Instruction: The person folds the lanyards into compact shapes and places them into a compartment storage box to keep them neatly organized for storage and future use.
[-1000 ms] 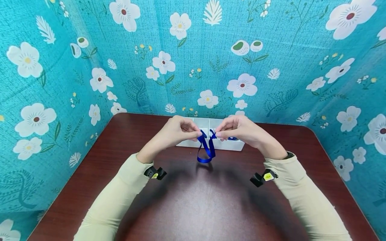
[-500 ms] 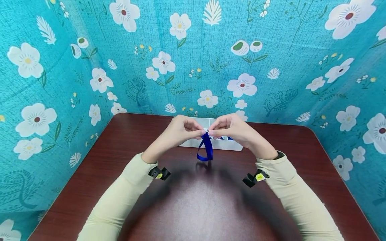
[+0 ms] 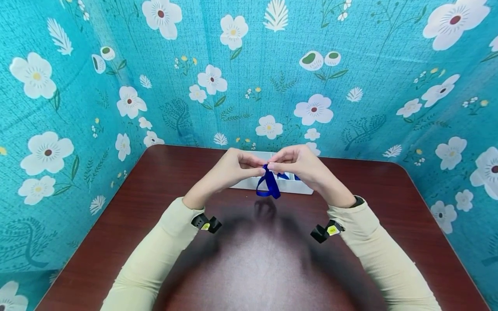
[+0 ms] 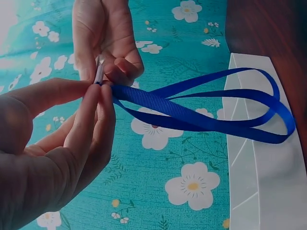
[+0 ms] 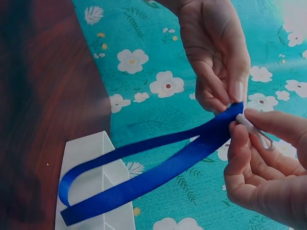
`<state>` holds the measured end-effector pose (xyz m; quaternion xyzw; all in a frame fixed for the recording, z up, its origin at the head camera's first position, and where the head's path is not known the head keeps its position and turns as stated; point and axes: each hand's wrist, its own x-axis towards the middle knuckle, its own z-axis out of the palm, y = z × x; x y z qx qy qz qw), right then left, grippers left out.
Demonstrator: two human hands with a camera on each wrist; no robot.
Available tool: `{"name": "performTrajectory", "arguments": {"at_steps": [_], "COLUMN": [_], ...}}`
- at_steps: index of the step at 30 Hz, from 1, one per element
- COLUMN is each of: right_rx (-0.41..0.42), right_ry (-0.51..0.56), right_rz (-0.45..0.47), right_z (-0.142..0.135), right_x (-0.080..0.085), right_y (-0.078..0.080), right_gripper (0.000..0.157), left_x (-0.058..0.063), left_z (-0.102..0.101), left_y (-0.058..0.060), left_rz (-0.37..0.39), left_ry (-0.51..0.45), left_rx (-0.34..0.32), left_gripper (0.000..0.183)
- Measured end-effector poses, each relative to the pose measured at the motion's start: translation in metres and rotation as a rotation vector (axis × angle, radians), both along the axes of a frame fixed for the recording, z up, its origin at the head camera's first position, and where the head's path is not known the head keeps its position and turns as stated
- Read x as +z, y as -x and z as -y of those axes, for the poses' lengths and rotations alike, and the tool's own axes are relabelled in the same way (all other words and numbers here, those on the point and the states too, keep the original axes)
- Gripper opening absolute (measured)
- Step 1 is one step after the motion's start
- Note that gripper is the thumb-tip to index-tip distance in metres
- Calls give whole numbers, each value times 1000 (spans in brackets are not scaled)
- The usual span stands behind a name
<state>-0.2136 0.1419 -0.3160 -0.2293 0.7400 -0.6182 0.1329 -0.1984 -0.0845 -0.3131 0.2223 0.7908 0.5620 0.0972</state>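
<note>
Both hands meet over the middle of the table, above a white compartment box. A blue ribbon [image 3: 273, 185] hangs from between them in long loops. My left hand [image 3: 236, 170] pinches the gathered end of this ribbon [image 4: 192, 111] between thumb and fingertips. My right hand [image 3: 297, 168] pinches a small white clip [image 5: 254, 130] with a rounded loop at its outer end. The clip's inner end sits right at the ribbon's gathered end, and in the left wrist view fingers cover part of it.
The white box [image 3: 295, 187] stands near the back of the dark red table [image 3: 183, 172], with dividers and some blue pieces [image 3: 283, 176] inside. A turquoise flowered cloth [image 3: 241, 86] hangs behind and at both sides. Each wrist wears a black strapped camera [image 3: 212, 224].
My hands have come together from slightly apart, the right hand shifting left. The ribbon's spread loops have drawn in and now hang closer and a little higher.
</note>
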Motion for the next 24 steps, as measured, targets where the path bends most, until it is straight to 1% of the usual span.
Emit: {"name": "performTrajectory", "arguments": {"at_steps": [3,9,13,16,20,24], "right_rx": [-23,-49,-62,-60,-45,-37], "right_ry": [-15,-32,-37,-43,-45,-55], "right_rz": [-23,-59,-67,-78,-87,-72], "right_z": [1,5,6,6,6,6], "right_x": [1,5,7,6,5,6], "right_y": [-2,-7,-9,-10,-10,-10], "right_gripper": [18,20,19,18,16,16], "left_x": [-1,-3,-2,-1,-2,-1], "left_z": [-1,-3,-6,-7,-7,-9], "left_y": [0,1,1,0,-2,-4], "left_rz": [-2,-34,-99,-167,-226,-280], "left_ry": [-17,-33,-14,37,87,110], "left_rx": [-5,27,35,44,48,43], "left_gripper": [22,15,11,8,6,5]}}
